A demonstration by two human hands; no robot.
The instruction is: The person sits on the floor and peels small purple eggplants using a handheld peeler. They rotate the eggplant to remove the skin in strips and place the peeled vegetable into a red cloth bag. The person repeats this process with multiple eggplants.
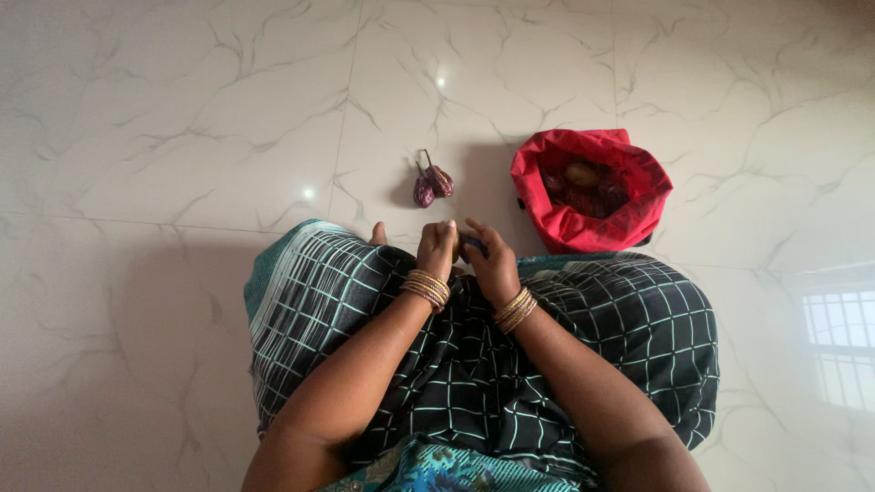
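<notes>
I sit on a marble floor with a dark checked cloth over my lap. My left hand (pixel 437 248) and my right hand (pixel 493 261) meet above my knees, both closed around a small dark purple brinjal (pixel 471 242) that is mostly hidden by my fingers. Gold bangles circle both wrists. Two small purple brinjals (pixel 432 183) with stalks lie on the floor just beyond my hands. A red bag (pixel 629 211) stands open to the right of them, with several more vegetables inside.
White marble floor tiles (pixel 182 137) stretch all around. A toe (pixel 377 233) shows at the edge of the cloth. A window reflection (pixel 843 342) shines on the floor at the right.
</notes>
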